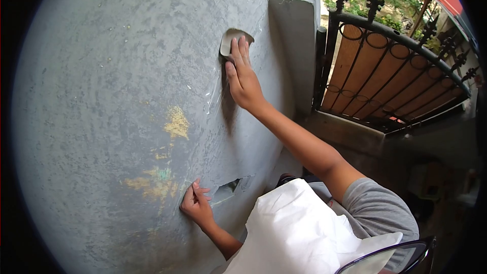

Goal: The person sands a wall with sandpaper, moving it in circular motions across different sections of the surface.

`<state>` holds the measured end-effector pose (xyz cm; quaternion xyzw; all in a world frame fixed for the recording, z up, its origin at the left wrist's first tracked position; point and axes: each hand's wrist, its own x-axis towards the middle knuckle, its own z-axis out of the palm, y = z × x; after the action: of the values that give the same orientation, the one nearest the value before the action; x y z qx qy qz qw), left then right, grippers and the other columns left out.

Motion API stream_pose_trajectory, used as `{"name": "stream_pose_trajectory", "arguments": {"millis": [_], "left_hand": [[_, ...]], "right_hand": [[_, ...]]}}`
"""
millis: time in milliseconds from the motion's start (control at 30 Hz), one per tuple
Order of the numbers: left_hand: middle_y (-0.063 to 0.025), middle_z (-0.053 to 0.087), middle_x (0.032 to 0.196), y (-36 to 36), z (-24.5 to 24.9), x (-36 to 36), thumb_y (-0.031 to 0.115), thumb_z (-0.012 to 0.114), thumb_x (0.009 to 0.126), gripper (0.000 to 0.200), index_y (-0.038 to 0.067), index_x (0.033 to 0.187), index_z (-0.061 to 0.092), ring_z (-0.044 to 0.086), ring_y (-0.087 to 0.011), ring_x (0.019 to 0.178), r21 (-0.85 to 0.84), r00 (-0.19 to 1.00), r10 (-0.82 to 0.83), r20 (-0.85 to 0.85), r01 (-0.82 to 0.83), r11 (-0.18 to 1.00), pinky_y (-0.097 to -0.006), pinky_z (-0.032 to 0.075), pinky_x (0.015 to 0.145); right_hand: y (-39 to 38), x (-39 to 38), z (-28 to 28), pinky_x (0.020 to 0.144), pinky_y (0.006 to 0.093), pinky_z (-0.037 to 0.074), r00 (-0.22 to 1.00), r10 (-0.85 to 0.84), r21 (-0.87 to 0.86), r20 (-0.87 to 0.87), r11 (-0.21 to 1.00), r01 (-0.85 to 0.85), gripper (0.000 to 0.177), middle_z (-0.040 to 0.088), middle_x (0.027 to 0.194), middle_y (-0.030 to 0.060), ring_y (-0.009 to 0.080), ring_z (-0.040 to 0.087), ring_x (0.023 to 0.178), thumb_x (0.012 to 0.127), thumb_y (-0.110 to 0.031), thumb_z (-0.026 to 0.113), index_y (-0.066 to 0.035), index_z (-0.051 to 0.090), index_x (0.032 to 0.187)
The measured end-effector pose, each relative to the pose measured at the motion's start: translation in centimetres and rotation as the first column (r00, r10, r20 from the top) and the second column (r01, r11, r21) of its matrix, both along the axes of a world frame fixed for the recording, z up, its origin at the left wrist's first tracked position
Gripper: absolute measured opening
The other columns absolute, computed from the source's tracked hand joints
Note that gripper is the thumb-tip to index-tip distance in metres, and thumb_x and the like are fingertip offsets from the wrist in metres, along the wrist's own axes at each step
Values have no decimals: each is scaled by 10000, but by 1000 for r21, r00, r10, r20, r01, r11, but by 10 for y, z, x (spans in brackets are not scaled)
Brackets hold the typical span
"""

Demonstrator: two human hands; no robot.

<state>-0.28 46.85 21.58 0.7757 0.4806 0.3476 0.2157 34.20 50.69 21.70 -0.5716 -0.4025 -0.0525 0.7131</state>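
My right hand [244, 78] reaches up along a grey painted wall [127, 71]. Its fingers are stretched together over a curled, pale grey-beige piece of sandpaper [231, 40], pressing it against the surface. Part of the sheet is hidden under the fingers. Lower down, my left hand [197, 204] touches the wall with bent fingers held somewhat apart, and no object shows in it. Close beside it is a dark rectangular hole [228, 187] in the wall. Yellowish worn patches [176, 123] mark the paint above and left of this hand.
A pillar [294, 45] juts out right of the wall. Past it stands a black metal gate [401, 71] with spikes and brown panels. White cloth [297, 223] covers the lower middle of my view, and dark-rimmed glasses [390, 256] show at the bottom right.
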Motion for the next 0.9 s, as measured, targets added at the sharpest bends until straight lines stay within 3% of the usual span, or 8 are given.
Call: {"name": "stream_pose_trajectory", "arguments": {"millis": [167,267,467,667,900], "left_hand": [[-95,682,632,-1,-1,2,239,553,1039,340,-33,1037,757,603,-121,477,-3,999,30,9,-30,1000,-249,479,427],[-97,681,630,-2,0,2,243,556,1039,344,-35,1039,757,599,-117,475,14,1000,24,-4,-24,1000,-248,473,418],[-97,681,631,0,-3,4,243,558,1038,350,-44,1021,758,583,-110,464,15,999,42,25,-42,999,-243,457,407],[-104,697,634,2,-8,4,240,563,1035,355,-51,987,760,597,-121,457,41,996,72,51,-75,996,-245,456,403],[-101,707,642,-2,2,14,244,565,1034,358,-55,993,757,594,-120,443,18,990,94,107,-96,995,-243,454,406]], "right_hand": [[21,37,-4,1235,430,144,993,-72,31,-99,997,75,606,118,1645,277,459,69,1525,1082,-272,388,14,194,1579],[35,93,4,1236,423,142,980,-115,47,-159,991,124,610,115,1641,288,460,70,1525,1078,-275,400,17,203,1576],[22,62,-7,1239,422,127,993,-45,-15,-111,999,43,643,108,1639,296,435,69,1533,1080,-341,392,26,202,1573],[26,130,9,1238,374,113,984,-5,25,-180,1000,10,648,111,1642,288,381,92,1544,1086,-392,379,0,218,1577],[-2,52,-27,1229,374,137,991,84,-58,-104,994,-91,607,112,1653,262,364,90,1547,1083,-325,417,-32,237,1583]]}}
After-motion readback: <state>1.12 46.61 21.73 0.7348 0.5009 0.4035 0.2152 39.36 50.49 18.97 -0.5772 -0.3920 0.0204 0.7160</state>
